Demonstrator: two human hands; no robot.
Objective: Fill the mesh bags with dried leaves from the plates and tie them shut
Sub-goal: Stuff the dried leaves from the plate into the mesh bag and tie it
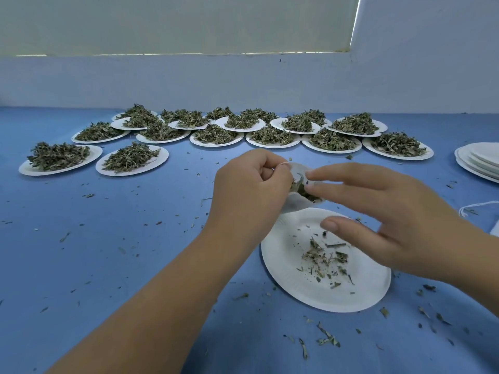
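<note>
My left hand (251, 182) grips a white mesh bag (298, 201) by its rim, holding its mouth open above the table. Dried leaves (301, 188) show inside the bag. My right hand (391, 220) hovers beside it with straight fingers, two fingertips touching the bag's mouth. Under the hands lies a white paper plate (297, 279) with only a few leaf scraps (325, 259) left on it.
Several plates heaped with dried leaves (216, 134) stand in rows across the far side of the blue table (108, 252). A stack of bare plates (478, 160) sits at the right edge, with white string (475, 207) below it. Leaf crumbs are scattered over the cloth.
</note>
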